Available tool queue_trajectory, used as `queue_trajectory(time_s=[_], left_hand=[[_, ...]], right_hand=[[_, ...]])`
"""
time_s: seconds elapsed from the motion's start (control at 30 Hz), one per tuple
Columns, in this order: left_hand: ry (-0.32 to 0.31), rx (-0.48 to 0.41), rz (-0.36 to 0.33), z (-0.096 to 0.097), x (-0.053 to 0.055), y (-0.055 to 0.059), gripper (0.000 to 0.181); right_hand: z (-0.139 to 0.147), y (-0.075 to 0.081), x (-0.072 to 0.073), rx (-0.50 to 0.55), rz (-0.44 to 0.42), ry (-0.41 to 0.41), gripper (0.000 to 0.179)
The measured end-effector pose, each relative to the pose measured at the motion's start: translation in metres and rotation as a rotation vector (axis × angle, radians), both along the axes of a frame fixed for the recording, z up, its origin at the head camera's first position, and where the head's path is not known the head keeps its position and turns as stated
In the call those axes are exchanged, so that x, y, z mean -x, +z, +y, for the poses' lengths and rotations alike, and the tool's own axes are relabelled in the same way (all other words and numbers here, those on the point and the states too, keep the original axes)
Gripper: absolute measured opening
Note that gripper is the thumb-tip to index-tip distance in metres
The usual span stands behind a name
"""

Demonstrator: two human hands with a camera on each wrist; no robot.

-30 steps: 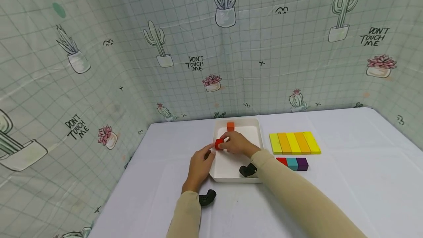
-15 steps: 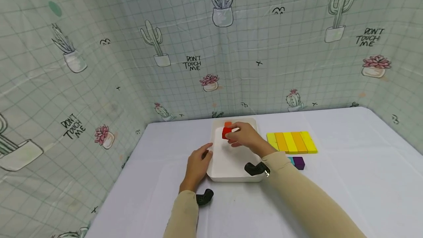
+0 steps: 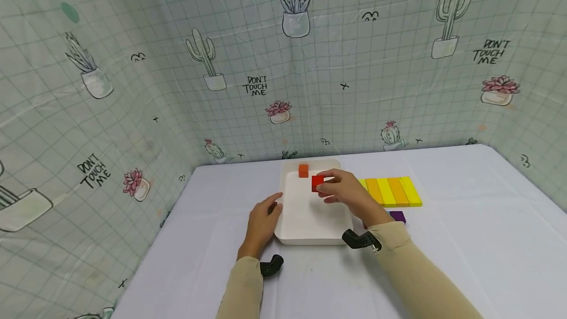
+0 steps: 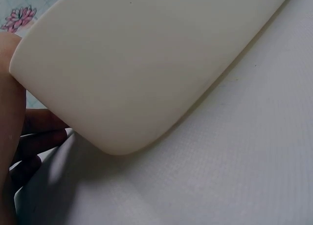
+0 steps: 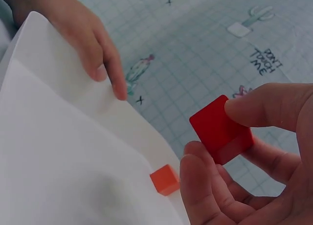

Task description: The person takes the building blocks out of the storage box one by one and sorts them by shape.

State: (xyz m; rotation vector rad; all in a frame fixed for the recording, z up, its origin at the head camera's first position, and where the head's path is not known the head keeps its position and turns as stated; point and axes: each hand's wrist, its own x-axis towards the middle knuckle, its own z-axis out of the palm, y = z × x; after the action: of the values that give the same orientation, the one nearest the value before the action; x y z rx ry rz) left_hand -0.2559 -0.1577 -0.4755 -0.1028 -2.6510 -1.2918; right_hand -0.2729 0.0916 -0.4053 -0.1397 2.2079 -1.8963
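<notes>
A red cube is held above the white tray by my right hand. The right wrist view shows the thumb and fingertips pinching the cube. Near the tray's far left corner sits an orange block, against the inner wall. My left hand rests at the tray's left rim with its fingers relaxed; thumb and index finger touch the edge there. In the left wrist view the tray's outer wall covers part of that hand.
Right of the tray lies a row of several yellow and orange planks, partly behind my right hand. A purple block shows past the right wrist. Patterned cloth hangs behind the white-covered table. Black wrist-worn devices stick out from both sleeves.
My right hand has lifted the red cube from the tray's left side and carried it right, uncovering the orange block. My left hand stays by the left rim.
</notes>
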Motion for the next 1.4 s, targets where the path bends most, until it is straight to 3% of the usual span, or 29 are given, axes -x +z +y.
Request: queue_trajectory(time_s=[0.63,1.13,1.4], left_hand=[[0.008,-0.013,-0.013,-0.001,0.001,0.003,0.037],[0.011,-0.027,-0.032,0.0,-0.003,0.001,0.036],[0.005,-0.023,-0.015,0.002,-0.002,0.002,0.036]], right_hand=[[0.062,0.009,-0.02,-0.104,0.019,-0.022,0.052],[0.107,0.0,-0.038,-0.101,0.077,-0.025,0.052],[0.134,-0.005,-0.046,-0.199,0.042,-0.06,0.059]])
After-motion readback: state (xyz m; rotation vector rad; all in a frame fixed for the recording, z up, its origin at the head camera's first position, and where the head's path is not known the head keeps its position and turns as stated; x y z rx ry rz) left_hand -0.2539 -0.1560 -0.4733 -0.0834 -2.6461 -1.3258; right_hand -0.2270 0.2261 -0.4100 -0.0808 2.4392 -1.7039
